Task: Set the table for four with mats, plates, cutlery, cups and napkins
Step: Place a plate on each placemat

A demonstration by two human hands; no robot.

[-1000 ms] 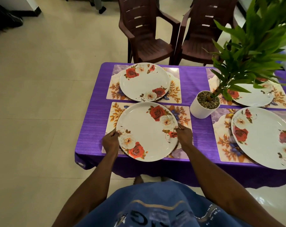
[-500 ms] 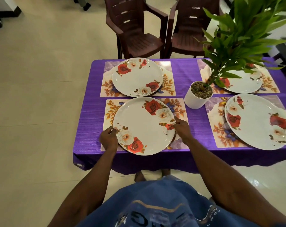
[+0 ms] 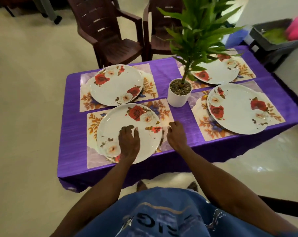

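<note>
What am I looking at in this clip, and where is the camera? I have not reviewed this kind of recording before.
There is no robot here. A person wears a wide-angle camera on the head, looking down at their own two hands. The purple-covered table carries four floral placemats, each with a rose-patterned plate, and a white potted plant in the middle. The left hand hangs over the near-left plate, fingers loosely spread; whether it touches is unclear. The right hand is just past that plate's right rim, over its placemat, fingers loosely curled, apparently holding nothing. No cutlery, cups or napkins are on the table. Two brown plastic chairs stand beyond it.
</note>
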